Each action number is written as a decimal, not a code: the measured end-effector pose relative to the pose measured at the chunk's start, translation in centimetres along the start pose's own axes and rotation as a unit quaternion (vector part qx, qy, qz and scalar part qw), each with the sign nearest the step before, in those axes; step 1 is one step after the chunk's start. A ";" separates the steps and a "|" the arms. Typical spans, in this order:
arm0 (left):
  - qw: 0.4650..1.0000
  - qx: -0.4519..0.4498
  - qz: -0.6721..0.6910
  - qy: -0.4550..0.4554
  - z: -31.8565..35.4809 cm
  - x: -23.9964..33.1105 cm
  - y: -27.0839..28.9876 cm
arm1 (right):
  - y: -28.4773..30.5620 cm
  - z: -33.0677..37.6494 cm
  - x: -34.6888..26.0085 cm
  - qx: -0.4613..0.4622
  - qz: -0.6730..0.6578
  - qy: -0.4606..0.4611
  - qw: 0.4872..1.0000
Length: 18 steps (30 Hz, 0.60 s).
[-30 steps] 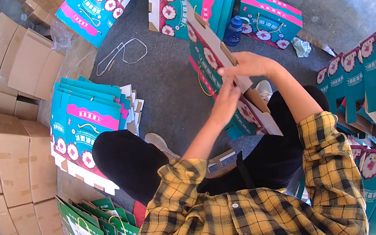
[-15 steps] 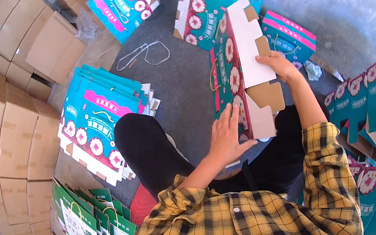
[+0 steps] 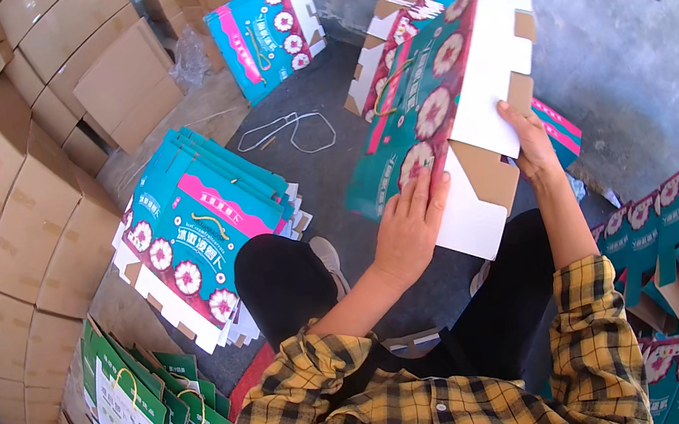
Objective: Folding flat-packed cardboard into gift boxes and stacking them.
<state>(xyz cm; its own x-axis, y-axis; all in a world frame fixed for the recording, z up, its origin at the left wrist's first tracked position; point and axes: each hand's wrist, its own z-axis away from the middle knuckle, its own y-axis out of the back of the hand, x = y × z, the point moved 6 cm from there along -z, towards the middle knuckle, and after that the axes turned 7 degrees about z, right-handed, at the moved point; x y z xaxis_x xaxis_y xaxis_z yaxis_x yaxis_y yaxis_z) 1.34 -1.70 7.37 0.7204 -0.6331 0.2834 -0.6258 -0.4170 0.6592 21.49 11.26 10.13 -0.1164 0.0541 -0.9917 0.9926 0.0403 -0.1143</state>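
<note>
A partly folded teal and maroon carton (image 3: 430, 110) with white flaps, tan inner sides and a thin cord handle is tilted in front of me. My left hand (image 3: 412, 231) lies along the near end of its printed panel, fingers straight and close together; its thumb is hidden. On the right side my right hand (image 3: 531, 144) grips the white flap edge, with the thumb on top and the other fingers mostly out of sight behind. Beyond the carton, another flat teal carton (image 3: 363, 85) is partly covered by it.
Left of my knee lies a stack of flat teal cartons (image 3: 200, 218). Green and white bags (image 3: 136, 420) stand lower left, brown boxes (image 3: 23, 222) behind them. A cord loop (image 3: 290, 134) lies on the dark mat. Formed teal cartons (image 3: 671, 235) crowd the right side.
The carton has tipped over and turned clockwise, its far end moving right, so more of its printed panel shows. Both hands moved with it. The whole view has shifted slightly.
</note>
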 end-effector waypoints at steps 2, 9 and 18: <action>0.999 0.002 -0.032 -0.038 -0.8 -1.0 0.9 | -1.4 -0.8 -0.6 -0.013 -0.023 0.008 1.000; 0.992 -0.010 -0.121 -0.043 -2.9 -6.5 3.0 | -5.4 -5.1 -1.1 -0.083 -0.026 0.017 0.996; 0.967 -0.153 -0.121 0.162 -1.0 -12.4 0.8 | -9.4 -9.5 5.3 -0.138 -0.065 -0.046 0.987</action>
<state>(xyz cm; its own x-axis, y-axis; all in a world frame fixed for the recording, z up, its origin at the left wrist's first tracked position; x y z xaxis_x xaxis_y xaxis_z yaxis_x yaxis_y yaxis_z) -7.81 6.52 5.08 0.9219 -0.2827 0.2650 -0.3444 -0.2844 0.8947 11.25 20.67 6.46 -0.2267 -0.0600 -0.9721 0.9209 0.3117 -0.2340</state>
